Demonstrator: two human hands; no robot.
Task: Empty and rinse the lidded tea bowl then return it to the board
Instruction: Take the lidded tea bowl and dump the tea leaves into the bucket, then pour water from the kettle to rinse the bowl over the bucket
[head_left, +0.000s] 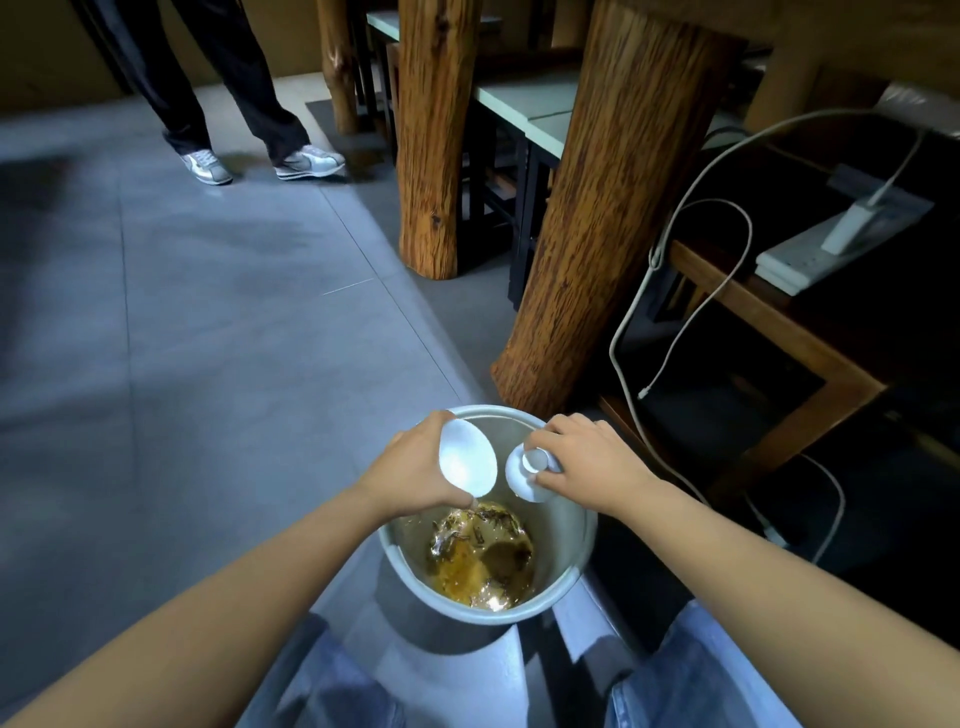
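My left hand (415, 470) grips the white tea bowl (466, 459), tipped on its side with its mouth facing me, over a metal waste bucket (566, 540). A thin stream runs from the bowl's lower rim into the bucket. My right hand (592, 460) holds the white lid (527, 475) by its knob, tilted, just right of the bowl and also above the bucket. Brown liquid and wet tea leaves (480, 553) lie at the bucket's bottom.
The bucket stands on a grey tiled floor between my knees. Thick wooden table legs (597, 208) rise just behind it. White cables (670, 332) and a power strip (831, 244) sit on a low shelf at right. Another person's legs and shoes (260, 161) stand at far left.
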